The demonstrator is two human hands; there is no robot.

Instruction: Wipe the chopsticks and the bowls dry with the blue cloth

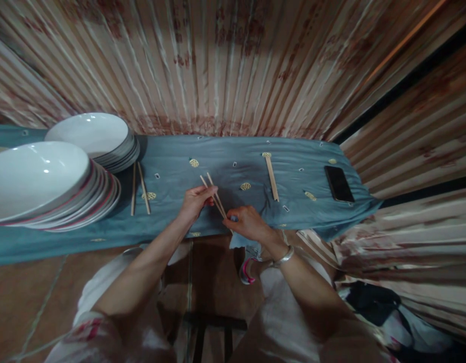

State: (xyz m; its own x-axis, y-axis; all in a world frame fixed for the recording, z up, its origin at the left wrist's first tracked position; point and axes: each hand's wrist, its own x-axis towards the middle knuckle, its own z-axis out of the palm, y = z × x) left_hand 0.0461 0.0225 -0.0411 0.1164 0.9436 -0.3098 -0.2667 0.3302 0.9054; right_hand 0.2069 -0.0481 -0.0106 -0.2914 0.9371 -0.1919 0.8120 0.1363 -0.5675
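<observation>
A pair of wooden chopsticks slants between my hands above the near side of the table. My left hand pinches it around the middle, with the upper tips standing slightly apart. Around the lower end, the fingers of my right hand are closed, and they also grip a light blue cloth that hangs below the table edge. How far the cloth wraps the chopsticks is hidden by the fingers. To the left lie two separate chopsticks. A small bundle of chopsticks rests to the right.
Two stacks stand at the left: large white bowls in front, white dishes behind. A black phone lies at the right end of the blue tablecloth. Pleated curtains rise behind the table. A dark stool shows below.
</observation>
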